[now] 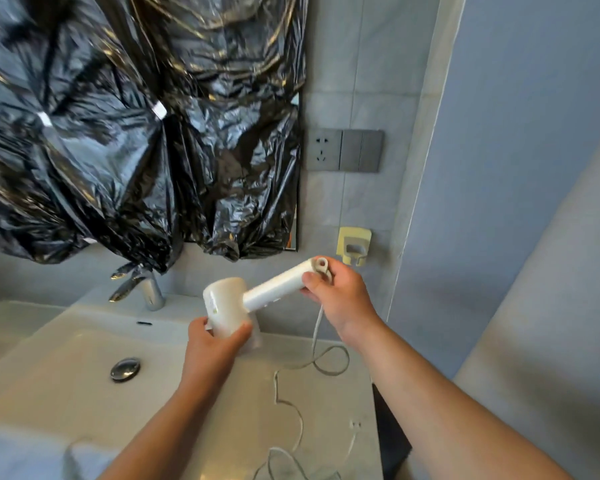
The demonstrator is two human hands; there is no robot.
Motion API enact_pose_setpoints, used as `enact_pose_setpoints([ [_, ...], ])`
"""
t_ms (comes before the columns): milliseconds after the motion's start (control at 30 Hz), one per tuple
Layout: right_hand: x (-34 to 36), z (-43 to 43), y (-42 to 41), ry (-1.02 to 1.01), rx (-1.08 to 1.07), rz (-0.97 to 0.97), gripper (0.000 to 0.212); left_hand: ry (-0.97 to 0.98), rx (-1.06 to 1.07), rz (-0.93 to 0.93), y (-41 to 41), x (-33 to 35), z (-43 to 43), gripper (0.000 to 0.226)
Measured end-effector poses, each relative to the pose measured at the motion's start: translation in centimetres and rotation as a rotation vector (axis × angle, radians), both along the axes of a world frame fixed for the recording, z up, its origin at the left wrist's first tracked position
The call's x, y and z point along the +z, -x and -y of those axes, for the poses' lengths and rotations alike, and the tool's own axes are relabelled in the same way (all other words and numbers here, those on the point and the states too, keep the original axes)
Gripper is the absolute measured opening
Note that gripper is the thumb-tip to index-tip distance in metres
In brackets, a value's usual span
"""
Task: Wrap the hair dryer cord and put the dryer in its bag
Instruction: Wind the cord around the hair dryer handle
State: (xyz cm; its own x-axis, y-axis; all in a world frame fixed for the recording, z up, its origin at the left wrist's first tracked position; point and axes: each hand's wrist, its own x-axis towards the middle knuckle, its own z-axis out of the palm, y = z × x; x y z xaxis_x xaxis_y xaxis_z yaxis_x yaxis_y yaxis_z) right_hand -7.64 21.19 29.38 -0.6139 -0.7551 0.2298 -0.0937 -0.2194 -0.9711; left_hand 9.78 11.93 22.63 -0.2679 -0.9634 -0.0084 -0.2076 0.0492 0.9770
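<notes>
Hair dryer [229, 303], white, is held in the air above a pale countertop [333, 403], just right of a sink basin [66, 358]. The left hand [215, 344] grasps the dryer's barrel from below. The right hand [340, 292] grasps the far end of the handle, where the cord comes out.

The cord [293, 407] hangs from that hand and lies in loose curls across the counter toward the near edge. Its plug [355, 426] rests on the counter at the near right, well apart from the wall socket [323, 150].

Wrapping appears not yet begun: no turns of cord sit around the handle, so winding and bagging both remain.

No bag is plainly visible. A pale blurred shape [49, 455] at the near left cannot be identified. The basin, left of the dryer, shows its metal drain stopper [125, 368].
</notes>
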Motion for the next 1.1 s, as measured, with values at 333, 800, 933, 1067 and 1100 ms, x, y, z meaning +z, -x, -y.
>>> enact_pose_setpoints([
  [333, 6.0, 2.1, -2.5, -0.038, 0.123, -0.256, 0.015, 0.606, -0.470, 0.356, 0.2, 8.7, 1.9, 0.038],
  [800, 8.9, 4.9, -1.7, -0.253, 0.097, -0.378, 0.026, 0.522, -0.331, -0.096, 1.4, 11.1, 8.5, 0.019],
  [933, 8.5, 4.3, -0.7, -0.534, 0.075, -0.710, 0.031, 0.360, -0.165, -0.215, 1.7, 11.6, 9.5, 0.013],
  [1067, 7.5, 4.1, -0.1, -0.403, 0.028, -0.577, 0.041, 0.352, -0.114, -0.238, 1.9, 12.8, 10.1, 0.011],
  [1100, 7.3, 4.4, -0.1, -0.335, 0.000, -0.495, 0.041, 0.383, -0.131, -0.215, 2.0, 13.1, 10.1, 0.012],
])
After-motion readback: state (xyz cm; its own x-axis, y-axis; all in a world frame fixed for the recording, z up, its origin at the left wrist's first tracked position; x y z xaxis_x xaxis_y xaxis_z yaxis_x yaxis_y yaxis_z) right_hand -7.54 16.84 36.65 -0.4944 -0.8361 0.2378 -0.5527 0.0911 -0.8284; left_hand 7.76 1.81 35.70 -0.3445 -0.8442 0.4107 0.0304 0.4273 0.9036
